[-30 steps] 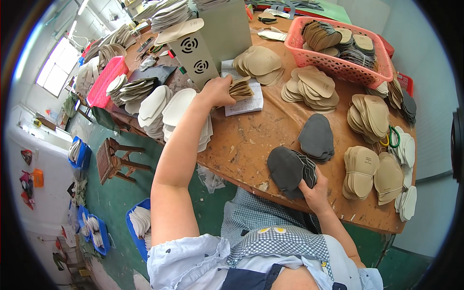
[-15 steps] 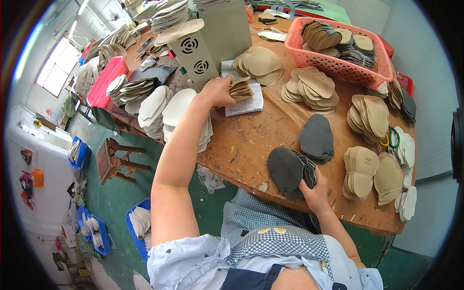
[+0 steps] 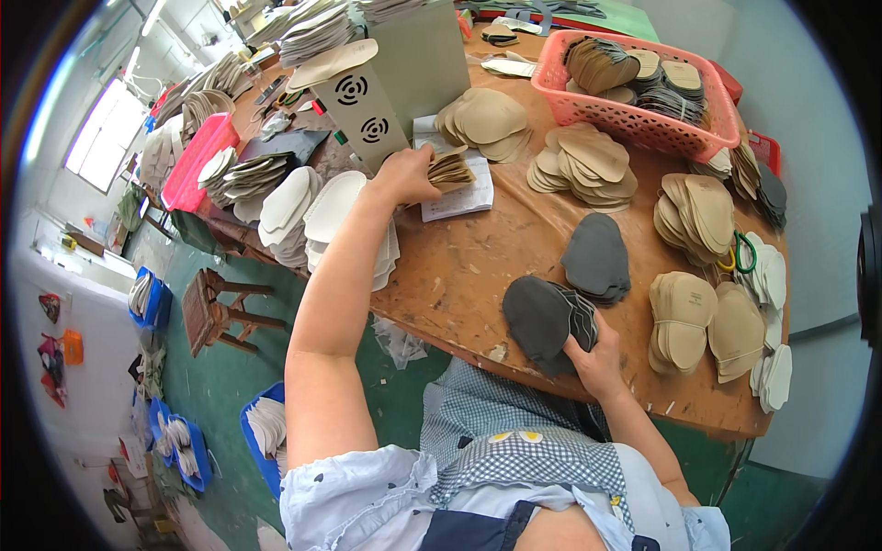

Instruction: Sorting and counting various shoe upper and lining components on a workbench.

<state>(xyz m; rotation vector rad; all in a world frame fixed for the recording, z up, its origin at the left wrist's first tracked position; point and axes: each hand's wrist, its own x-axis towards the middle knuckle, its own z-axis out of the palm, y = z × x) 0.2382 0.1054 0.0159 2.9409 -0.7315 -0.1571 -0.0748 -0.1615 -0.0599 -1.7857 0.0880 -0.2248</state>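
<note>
My left hand (image 3: 411, 174) is closed on the near end of a small stack of beige shoe-shaped pieces (image 3: 452, 169), which lies over a printed paper sheet (image 3: 467, 202) beside a pale metal box (image 3: 364, 115). At the table's front edge, my right hand (image 3: 597, 356) grips a fanned stack of dark grey rounded pieces (image 3: 536, 319), thumb on top and the other fingers mostly hidden. Another dark grey stack (image 3: 595, 257) lies just beyond it. White rounded pieces (image 3: 335, 207) are piled below my left forearm.
Beige piles (image 3: 583, 156) cover the table's right half, some banded (image 3: 682, 317). Green-handled scissors (image 3: 744, 253) lie among them. A pink basket (image 3: 643, 124) of pieces stands at the back right, and a brighter pink one (image 3: 197, 161) at the left. A wooden stool (image 3: 216, 312) stands left of the table.
The view has shifted slightly, so the table's things appear a little higher and further left. Both hands keep their holds, with hardly any movement.
</note>
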